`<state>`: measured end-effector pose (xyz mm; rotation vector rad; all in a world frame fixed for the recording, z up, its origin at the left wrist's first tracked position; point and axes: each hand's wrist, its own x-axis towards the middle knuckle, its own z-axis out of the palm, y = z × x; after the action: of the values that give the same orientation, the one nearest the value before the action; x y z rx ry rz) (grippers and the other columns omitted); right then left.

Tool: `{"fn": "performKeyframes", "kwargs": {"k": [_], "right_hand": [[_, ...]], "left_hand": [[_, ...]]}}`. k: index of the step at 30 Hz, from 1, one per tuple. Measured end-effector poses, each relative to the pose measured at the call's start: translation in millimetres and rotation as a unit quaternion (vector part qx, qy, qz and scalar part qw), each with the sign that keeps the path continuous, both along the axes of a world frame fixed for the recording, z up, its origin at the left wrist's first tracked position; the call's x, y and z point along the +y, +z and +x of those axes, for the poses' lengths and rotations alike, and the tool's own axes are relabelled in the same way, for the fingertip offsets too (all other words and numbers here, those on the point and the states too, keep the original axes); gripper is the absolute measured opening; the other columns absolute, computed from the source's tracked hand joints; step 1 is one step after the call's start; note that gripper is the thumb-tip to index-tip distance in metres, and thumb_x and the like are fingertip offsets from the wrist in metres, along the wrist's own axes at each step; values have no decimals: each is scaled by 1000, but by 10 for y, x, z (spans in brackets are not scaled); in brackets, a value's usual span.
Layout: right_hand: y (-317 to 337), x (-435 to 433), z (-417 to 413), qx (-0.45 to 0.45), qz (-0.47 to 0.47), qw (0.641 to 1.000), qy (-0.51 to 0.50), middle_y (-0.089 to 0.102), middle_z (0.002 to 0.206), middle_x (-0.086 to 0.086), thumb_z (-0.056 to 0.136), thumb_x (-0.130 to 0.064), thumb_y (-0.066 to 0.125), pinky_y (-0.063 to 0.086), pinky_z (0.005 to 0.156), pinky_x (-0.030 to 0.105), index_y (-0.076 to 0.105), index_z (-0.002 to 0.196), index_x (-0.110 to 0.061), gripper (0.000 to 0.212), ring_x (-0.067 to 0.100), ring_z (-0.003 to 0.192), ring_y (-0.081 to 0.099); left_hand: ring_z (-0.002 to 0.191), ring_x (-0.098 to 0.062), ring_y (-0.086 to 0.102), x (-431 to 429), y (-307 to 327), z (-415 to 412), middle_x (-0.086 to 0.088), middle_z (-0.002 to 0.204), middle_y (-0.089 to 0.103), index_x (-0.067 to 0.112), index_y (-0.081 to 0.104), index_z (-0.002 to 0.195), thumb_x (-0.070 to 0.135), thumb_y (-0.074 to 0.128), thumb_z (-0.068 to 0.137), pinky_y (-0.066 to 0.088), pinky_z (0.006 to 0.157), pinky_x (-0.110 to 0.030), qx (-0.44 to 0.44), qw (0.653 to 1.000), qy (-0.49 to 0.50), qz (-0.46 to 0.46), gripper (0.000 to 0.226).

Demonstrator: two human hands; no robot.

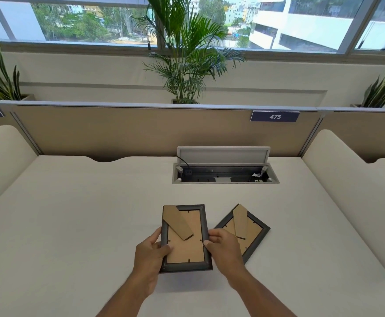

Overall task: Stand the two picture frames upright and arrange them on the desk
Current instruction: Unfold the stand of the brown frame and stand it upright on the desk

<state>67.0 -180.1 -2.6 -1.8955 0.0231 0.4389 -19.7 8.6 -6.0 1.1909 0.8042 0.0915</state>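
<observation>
Two dark-framed picture frames lie with their brown cardboard backs up on the white desk (84, 213). The left frame (184, 245) is held by both hands: my left hand (151, 255) grips its left edge, my right hand (223, 248) grips its right edge. Its cardboard stand flap points toward the top left corner. The right frame (249, 232) lies flat and turned at an angle, partly hidden behind my right hand, its stand flap folded flat against its back.
An open cable box (225, 172) with a raised lid is sunk into the desk behind the frames. A beige partition (129, 129) with a "475" label (275, 116) closes the back. Cream dividers (1, 156) flank both sides. Potted plants (187, 65) stand beyond.
</observation>
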Motion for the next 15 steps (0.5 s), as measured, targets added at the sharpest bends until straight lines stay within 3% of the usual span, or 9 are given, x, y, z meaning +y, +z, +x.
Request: {"fn": "performKeyframes", "kwargs": {"k": [4, 7, 11, 15], "right_hand": [[178, 35, 104, -144, -72, 987, -2, 64, 121, -7, 95, -15, 70, 51, 89, 15, 63, 133, -19, 39, 3, 107, 61], [367, 174, 222, -263, -95, 958, 59, 60, 135, -6, 100, -16, 61, 51, 108, 33, 62, 136, -23, 37, 5, 121, 55], [551, 398, 392, -303, -179, 921, 169, 50, 153, -6, 99, -32, 45, 29, 118, 41, 54, 146, -29, 47, 13, 140, 45], [588, 553, 544, -282, -249, 899, 223, 39, 164, -2, 102, -42, 40, 12, 128, 50, 45, 152, -31, 52, 20, 154, 30]], "left_hand": [[98, -31, 81, -79, 70, -13, -6, 106, 85, 23, 51, 154, 1, 74, 93, 67, 86, -49, -21, 1000, 10, 14, 68], [99, -34, 80, -158, 140, -22, -5, 107, 84, 24, 51, 154, 3, 73, 95, 67, 85, -54, -28, 999, 2, 22, 67], [91, -29, 81, -256, 226, -13, 2, 99, 85, 29, 53, 153, 6, 72, 96, 69, 70, -43, -30, 998, -19, 46, 64], [84, -23, 82, -304, 287, -1, 7, 94, 85, 32, 56, 150, 9, 73, 96, 67, 63, -36, -33, 997, -31, 60, 60]]}}
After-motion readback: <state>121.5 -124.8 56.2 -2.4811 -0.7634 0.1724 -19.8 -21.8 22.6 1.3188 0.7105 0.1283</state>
